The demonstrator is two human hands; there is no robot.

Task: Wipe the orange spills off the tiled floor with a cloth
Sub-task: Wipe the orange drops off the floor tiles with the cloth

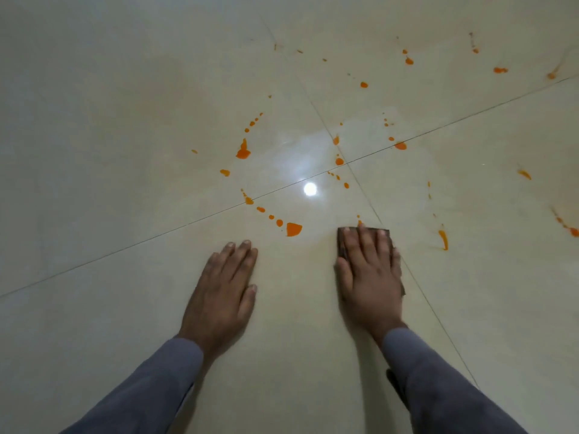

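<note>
Right hand (pixel 369 270) lies flat, fingers extended, its grip a palm-down press on a dark brown cloth (pixel 387 236) against the tiled floor (pixel 94 151). Left hand (pixel 224 286) rests open and empty on the floor beside it. Orange spills (pixel 293 229) lie just beyond and between the fingertips, scattering farther outward. Grey sleeves (pixel 438 386) cover both forearms.

right hand (pixel 368 270) flat on brown folded cloth (pixel 386 235) on glossy tiled floor (pixel 94 120) | left hand (pixel 227 283) flat, left of it | orange spills (pixel 294 228) scattered beyond both
</note>
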